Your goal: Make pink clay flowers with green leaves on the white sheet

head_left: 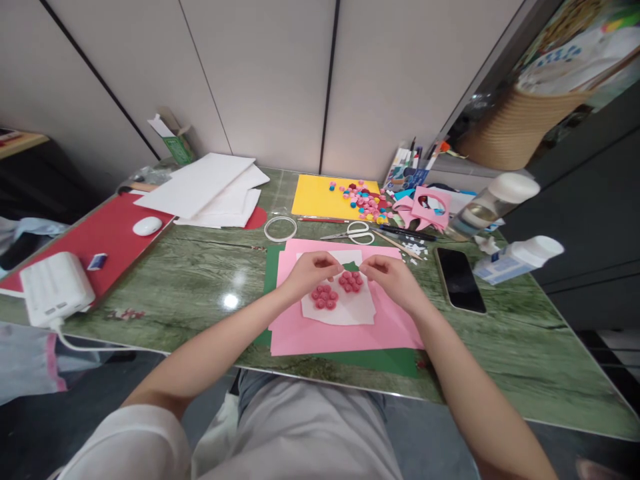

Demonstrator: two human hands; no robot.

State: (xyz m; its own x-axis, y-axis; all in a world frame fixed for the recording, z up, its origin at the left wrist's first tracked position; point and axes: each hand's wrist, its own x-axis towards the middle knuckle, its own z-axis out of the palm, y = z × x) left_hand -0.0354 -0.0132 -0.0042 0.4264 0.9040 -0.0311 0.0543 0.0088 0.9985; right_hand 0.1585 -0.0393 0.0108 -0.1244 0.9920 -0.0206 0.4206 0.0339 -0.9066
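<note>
Between my two hands is a small dark green paper piece (pixel 351 266), just above a pink quilled-paper flower (pixel 351 281). My left hand (pixel 314 272) pinches at its left end, thumb and forefinger together. At its right end my right hand (pixel 390 277) is closed in a similar pinch. Another pink quilled flower (pixel 325 297) lies lower left, under my left wrist. Both flowers rest on a torn-edged white sheet (pixel 345 316), which lies on pink paper (pixel 320 340) over green paper (pixel 380 362).
Scissors (pixel 357 232), a tape roll (pixel 280 229) and a pencil (pixel 323 220) lie beyond the paper. Coloured paper coils (pixel 364 200) sit on a yellow sheet (pixel 310 195). To the right are a phone (pixel 460 280), a white bottle (pixel 520 259) and a clear bottle (pixel 475 217).
</note>
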